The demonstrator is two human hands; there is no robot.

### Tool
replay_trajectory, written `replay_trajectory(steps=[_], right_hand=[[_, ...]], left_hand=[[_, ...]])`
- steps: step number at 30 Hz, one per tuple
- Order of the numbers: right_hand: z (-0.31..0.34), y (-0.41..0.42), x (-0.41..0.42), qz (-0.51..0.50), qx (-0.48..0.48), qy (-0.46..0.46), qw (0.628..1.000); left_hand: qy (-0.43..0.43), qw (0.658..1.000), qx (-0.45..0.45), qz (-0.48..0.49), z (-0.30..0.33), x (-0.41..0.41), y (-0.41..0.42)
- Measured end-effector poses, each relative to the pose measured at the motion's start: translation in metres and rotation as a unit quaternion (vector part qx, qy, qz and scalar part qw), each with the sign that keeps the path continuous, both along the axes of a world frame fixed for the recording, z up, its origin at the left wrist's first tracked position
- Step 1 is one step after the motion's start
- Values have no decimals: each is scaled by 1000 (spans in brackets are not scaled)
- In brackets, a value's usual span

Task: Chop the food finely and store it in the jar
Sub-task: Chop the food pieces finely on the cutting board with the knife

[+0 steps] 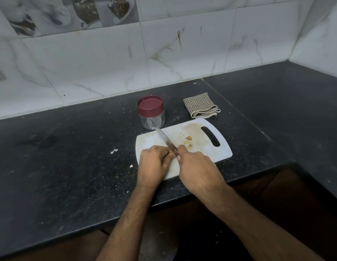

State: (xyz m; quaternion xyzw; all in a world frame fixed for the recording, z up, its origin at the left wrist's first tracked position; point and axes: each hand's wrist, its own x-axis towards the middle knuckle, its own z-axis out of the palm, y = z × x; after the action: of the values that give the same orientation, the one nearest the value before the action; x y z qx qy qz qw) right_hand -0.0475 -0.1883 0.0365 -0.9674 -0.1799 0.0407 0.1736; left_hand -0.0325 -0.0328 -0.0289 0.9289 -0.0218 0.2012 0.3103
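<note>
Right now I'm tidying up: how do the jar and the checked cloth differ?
The jar stands upright, clear, with a maroon lid; the checked cloth lies folded flat. The jar sits behind the cutting board's left end, the cloth behind its right end. Both rest on the dark counter.

No legible text, label, brand or number anywhere.

The bench (69, 157) is black with fine pale speckles. On it lies a white cutting board (207, 149) stained faint brown near its dark handle slot. Small yellow-brown food pieces (188, 142) sit on the board. Behind the board stands a clear jar (152, 121) with a maroon lid (150, 106), and a beige-and-brown checked cloth (201, 106). The wall tiles (107, 59) are white with grey marble veins.
</note>
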Motion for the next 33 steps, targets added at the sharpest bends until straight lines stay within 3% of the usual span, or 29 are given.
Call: replay_trajectory(steps=[6, 17, 27, 33], right_hand=[[2, -7, 2, -23, 9, -15, 1000], [-1, -12, -1, 4, 7, -18, 1000], [1, -25, 13, -29, -3, 13, 1000], [1, -31, 15, -28, 9, 3, 1000]], left_hand=[[25, 997, -76, 7, -2, 1, -1], [16, 998, -54, 17, -4, 2, 0], [-53, 990, -79, 100, 0, -3, -2], [-57, 989, -107, 87, 3, -4, -2]])
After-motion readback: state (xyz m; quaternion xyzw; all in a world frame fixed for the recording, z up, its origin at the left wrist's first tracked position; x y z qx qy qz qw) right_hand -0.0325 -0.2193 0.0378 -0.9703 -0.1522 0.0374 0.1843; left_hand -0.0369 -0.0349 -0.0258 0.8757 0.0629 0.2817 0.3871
